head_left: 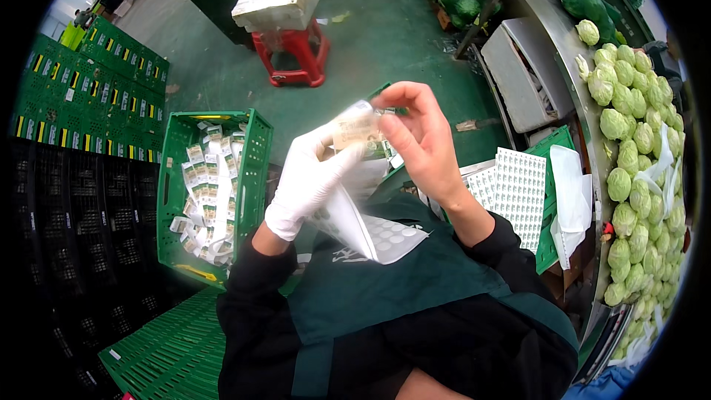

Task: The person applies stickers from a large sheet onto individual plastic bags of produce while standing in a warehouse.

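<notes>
My left hand, in a white glove, holds a printed paper label and a folded sticker sheet with round stickers, which hangs down before my green apron. Bare and raised, my right hand has its thumb and index finger bent near the label's right edge; whether they grip it is unclear. To the left, a green plastic crate holds many strips of printed labels. Part of another green crate with labels shows behind my hands. Sheets of small stickers lie at my right.
A metal table along the right side bears many pale green cabbages. Ahead stands a red stool with a white foam block on top. Stacked green crates and black crates rise at the left.
</notes>
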A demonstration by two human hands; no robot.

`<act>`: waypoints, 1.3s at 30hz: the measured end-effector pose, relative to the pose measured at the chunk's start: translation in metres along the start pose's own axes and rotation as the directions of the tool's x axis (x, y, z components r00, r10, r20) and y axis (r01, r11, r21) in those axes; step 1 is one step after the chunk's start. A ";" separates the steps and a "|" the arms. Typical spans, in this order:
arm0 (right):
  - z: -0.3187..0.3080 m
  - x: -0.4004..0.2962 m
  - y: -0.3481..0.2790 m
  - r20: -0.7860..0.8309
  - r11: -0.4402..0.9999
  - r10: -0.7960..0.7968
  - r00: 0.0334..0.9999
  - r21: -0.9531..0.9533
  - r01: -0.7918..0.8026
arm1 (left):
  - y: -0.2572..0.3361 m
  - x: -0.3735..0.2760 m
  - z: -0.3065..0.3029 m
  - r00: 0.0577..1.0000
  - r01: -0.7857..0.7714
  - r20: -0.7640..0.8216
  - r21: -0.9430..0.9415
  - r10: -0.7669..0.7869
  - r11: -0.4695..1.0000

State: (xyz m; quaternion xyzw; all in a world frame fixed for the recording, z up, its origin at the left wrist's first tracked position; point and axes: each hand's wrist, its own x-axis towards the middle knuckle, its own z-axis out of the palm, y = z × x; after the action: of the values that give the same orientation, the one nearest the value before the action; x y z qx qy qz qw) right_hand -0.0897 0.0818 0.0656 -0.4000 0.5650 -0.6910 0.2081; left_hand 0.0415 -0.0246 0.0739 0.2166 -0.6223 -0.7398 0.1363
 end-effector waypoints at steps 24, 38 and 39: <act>-0.017 0.006 -0.013 0.327 0.805 -0.128 0.936 -0.518 0.290 | 0.031 0.026 -0.007 0.794 -0.511 -0.392 -0.016 0.465 0.860; 0.022 0.003 0.001 0.263 0.585 -0.476 0.839 -0.617 0.525 | 0.028 0.040 -0.010 0.528 -0.591 -0.586 0.266 0.614 0.761; 0.020 0.004 0.000 0.289 0.580 -0.464 0.838 -0.616 0.533 | 0.030 0.037 -0.012 0.558 -0.576 -0.572 0.255 0.602 0.777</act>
State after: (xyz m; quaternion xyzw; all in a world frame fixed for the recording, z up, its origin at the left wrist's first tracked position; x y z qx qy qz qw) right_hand -0.0763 0.0661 0.0683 -0.6222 0.6296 -0.4476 -0.1273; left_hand 0.0136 -0.0577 0.0958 0.2313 -0.5905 -0.5234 0.5691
